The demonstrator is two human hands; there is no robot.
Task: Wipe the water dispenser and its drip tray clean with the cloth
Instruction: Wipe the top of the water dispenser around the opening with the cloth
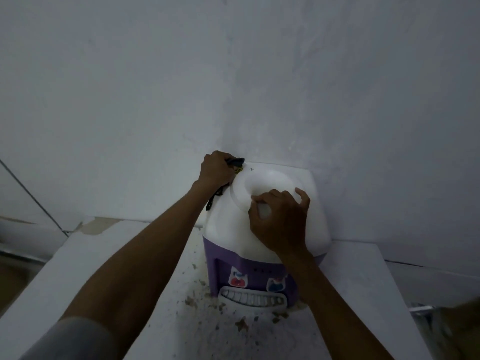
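We have the water dispenser (265, 224) standing on the white counter (124, 268), back against the wall near the counter's far edge. Our left hand (217, 168) is closed around the dark cloth (235, 165), bunched at the dispenser's top rear-left corner, with a dark strand hanging down its left side. Our right hand (279, 216) has its fingers curled over the rim of the round well on top, gripping it and steadying the body. The drip tray (253, 297) sits at the front base, untouched for now, with flecks of debris on the counter around it. To do this pass well, we should probably keep the bracing hand firm, flatten the cloth rather than dragging a wad, and work from the back corner forward so dirt travels down toward the tray.
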